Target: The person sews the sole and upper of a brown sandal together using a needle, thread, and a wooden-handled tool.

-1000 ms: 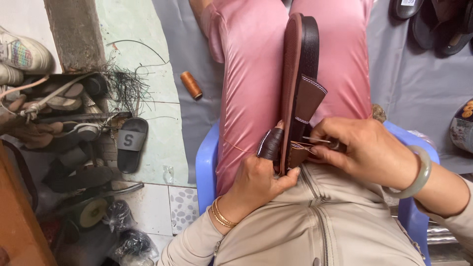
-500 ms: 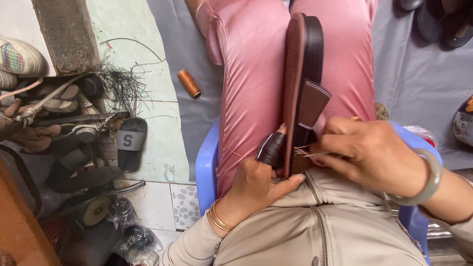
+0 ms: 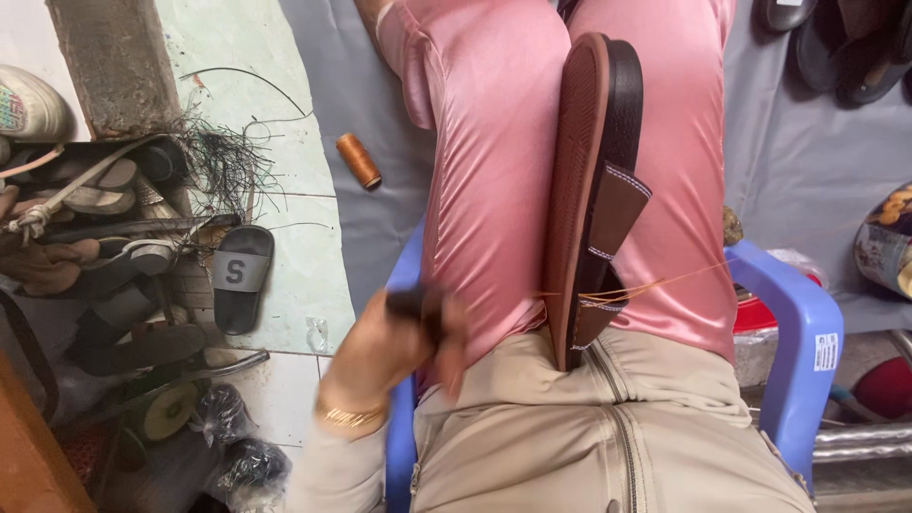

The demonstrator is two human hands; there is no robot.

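Sandal point(image 3: 594, 190) betw. knees; spool point(image 3: 358, 160) nearby.

Person seen from above: glossy pink trousers point(image 3: 494, 190) in the upper centre, a beige zipped jacket point(image 3: 608, 437) at the lower centre, and thin gold bangles point(image 3: 350, 416) at the wrist of the left hand point(image 3: 404, 342), lower left of centre.

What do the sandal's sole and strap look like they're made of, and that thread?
Sandal sole: likely rubber, matte brown, with a fine ribbed tread. Strap: looks like leather or a synthetic look-alike, smooth brown with pale stitching along the edge. Thread: thin orange-tan strand, possibly waxed or nylon; too fine to tell.
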